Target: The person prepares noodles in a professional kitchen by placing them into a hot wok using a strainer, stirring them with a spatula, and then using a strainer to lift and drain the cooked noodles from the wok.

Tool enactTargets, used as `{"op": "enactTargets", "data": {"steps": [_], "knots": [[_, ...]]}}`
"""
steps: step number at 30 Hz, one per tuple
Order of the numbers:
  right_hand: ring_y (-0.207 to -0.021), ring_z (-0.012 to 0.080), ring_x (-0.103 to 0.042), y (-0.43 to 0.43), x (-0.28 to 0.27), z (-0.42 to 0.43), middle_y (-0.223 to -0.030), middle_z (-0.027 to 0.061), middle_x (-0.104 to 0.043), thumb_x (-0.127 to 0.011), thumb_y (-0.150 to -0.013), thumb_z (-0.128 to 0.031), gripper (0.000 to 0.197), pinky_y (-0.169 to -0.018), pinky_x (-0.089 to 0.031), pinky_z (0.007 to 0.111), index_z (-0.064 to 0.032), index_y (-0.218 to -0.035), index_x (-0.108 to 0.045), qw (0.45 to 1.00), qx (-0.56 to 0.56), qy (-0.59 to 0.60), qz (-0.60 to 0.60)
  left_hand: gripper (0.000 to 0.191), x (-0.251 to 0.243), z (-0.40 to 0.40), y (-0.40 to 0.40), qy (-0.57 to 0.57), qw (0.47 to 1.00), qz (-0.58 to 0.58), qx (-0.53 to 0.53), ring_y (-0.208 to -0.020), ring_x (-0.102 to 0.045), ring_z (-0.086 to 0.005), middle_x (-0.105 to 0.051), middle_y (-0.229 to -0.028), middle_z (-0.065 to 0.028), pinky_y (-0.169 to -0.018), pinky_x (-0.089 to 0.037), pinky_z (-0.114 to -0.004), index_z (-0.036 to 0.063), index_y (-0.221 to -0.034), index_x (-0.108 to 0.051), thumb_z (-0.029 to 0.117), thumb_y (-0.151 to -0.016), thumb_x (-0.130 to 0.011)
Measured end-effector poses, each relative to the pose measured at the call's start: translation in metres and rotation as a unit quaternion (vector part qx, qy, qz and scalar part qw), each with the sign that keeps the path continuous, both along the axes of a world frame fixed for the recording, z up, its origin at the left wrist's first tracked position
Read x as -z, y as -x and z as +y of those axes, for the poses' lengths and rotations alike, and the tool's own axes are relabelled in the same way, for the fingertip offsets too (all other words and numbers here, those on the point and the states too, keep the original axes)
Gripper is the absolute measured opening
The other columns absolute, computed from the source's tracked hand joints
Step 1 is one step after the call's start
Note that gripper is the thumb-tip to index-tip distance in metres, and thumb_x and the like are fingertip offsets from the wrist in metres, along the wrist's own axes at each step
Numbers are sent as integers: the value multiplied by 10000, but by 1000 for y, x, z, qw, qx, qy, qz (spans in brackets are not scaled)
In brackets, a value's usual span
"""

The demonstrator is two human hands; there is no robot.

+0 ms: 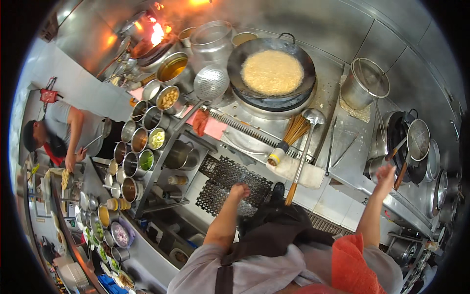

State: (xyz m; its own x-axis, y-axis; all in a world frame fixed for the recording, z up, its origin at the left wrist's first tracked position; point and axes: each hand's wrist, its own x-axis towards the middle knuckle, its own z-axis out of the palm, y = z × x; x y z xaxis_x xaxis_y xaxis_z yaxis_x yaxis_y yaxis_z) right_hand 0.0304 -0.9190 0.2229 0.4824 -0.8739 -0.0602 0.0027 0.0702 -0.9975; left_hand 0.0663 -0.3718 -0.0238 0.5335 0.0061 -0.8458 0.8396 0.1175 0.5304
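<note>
My left hand (239, 191) hangs in front of my body above the perforated floor mat (220, 194). Its fingers look curled, and nothing shows in them. Off to the right, my right hand (384, 178) reaches over the counter edge, fingers extended and apparently empty. Close beside it is the wooden handle (402, 172) of a kitchen tool, near a round mesh strainer (418, 139); whether they touch I cannot tell. Ahead, a wok (235, 73) on the burner holds pale, foaming liquid (272, 71). A long wooden-handled ladle (303, 158) lies across the stove front beside a bamboo wok brush (295, 130).
Flames (158, 33) rise at another burner, back left. A perforated skimmer (211, 82) rests near an oil pot (172, 70). Several ingredient containers (139, 139) line the left rack. A co-worker (73, 128) holds a ladle at far left. A deep pot (363, 88) stands on the right counter.
</note>
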Motion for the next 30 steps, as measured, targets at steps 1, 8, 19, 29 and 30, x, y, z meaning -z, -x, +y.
{"op": "enactTargets", "data": {"steps": [1,8,19,29,30], "knots": [[-857,195,-588,-18,-18,-6,-965,122,-580,-505,-850,-552,675,-715,-468,313,33,-1187,-496,1000,0,4,6,271,11,-14,-17,10,1000,6,7,-841,-612,-236,-600,-965,-118,-705,-530,-385,-2,-1099,-514,131,-864,-503],[-755,178,-639,-121,-46,-13,-993,170,-638,-611,-839,-357,511,-594,-528,237,28,-1153,-487,981,-156,-115,29,290,79,-119,-83,158,981,51,-95,-929,-604,-216,-576,-1113,-78,-772,-526,-370,81,-1143,-526,230,-897,-489],[-482,84,-443,-224,-61,90,-777,98,-574,-507,-824,2,320,-361,-315,187,41,-1134,-442,954,-126,-247,-111,491,146,-145,-61,388,901,27,-194,-1077,-547,-251,-528,-1234,-80,-915,-454,-437,126,-1269,-443,444,-909,-338],[-590,230,-559,-247,0,164,-844,132,-600,-485,-812,40,498,-547,-435,313,-96,-1291,-474,828,-275,462,157,324,76,-88,-92,149,976,113,112,-882,-625,-234,-618,-1019,-120,-768,-519,-365,50,-1081,-578,278,-874,-480],[-710,313,-583,-257,-8,176,-837,164,-569,-499,-781,46,516,-646,-454,385,-128,-1268,-499,817,-284,474,165,363,66,-68,-105,12,927,76,367,-953,-604,-243,-601,-1076,-135,-797,-507,-363,38,-1076,-585,298,-837,-501]]}}
